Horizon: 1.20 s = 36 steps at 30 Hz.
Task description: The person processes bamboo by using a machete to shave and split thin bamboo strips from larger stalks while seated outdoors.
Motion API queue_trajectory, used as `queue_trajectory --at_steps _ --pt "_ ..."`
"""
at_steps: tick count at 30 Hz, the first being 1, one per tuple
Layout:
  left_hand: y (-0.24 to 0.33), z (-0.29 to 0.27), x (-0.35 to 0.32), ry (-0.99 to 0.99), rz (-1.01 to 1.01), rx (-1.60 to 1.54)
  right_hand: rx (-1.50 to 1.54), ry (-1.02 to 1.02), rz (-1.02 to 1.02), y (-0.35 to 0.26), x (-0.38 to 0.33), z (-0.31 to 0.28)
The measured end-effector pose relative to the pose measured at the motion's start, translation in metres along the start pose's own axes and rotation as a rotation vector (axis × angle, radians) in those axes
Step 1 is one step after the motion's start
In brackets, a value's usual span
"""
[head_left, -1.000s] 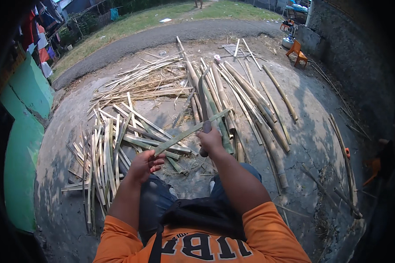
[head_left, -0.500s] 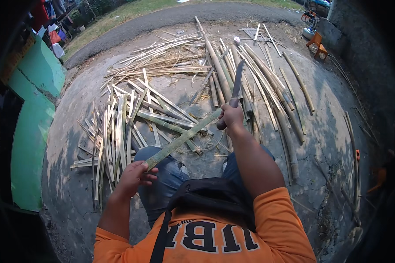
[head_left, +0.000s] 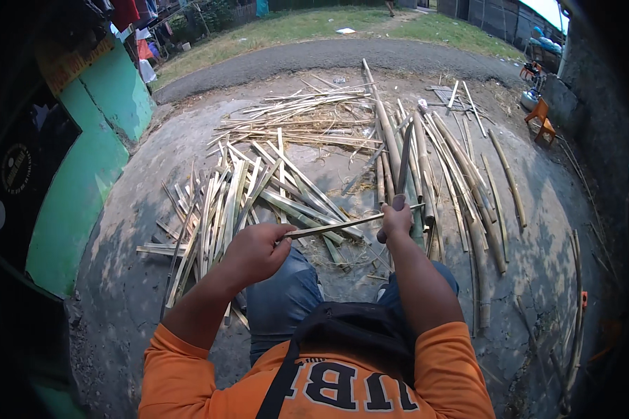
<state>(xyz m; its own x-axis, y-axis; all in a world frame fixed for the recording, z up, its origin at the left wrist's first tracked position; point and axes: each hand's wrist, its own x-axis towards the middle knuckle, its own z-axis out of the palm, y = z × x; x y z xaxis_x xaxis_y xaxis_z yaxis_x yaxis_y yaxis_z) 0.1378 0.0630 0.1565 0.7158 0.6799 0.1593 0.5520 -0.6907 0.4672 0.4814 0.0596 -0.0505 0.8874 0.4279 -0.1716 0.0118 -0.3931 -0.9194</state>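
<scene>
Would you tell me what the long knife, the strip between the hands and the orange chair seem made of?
Long knife: likely dull steel, thin and dark grey; brown handle perhaps wood, grain unreadable. Strip: probably split bamboo, narrow, straight, unpainted. Orange chair: perhaps plastic, from its even colour.

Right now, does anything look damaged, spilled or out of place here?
Yes: a dark crack runs down the green wall at left, breaking its painted surface. The loose strips nearby lie crisscrossed rather than stacked straight. No spill shows; the held strip and machete look ordinary.

Downward head-worn fisheye, rim unclear
</scene>
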Motion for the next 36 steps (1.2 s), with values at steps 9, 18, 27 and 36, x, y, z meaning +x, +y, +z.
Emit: queue_trajectory --at_steps 9,18,27,36 --pt "0.055 0.026 -0.008 0.073 0.123 0.052 0.211 -0.206 0.072 0.023 0.015 -0.006" --pt "0.055 0.048 -0.021 0.036 0.085 0.142 -0.288 -0.308 0.109 -0.008 -0.019 -0.009" --pt "0.04 0.046 -0.019 -0.268 0.042 0.135 -0.173 -0.216 0.104 -0.032 -0.052 -0.021" --pt "0.022 0.061 -0.029 -0.375 -0.071 0.342 0.148 0.082 -0.383 -0.041 -0.062 -0.024"
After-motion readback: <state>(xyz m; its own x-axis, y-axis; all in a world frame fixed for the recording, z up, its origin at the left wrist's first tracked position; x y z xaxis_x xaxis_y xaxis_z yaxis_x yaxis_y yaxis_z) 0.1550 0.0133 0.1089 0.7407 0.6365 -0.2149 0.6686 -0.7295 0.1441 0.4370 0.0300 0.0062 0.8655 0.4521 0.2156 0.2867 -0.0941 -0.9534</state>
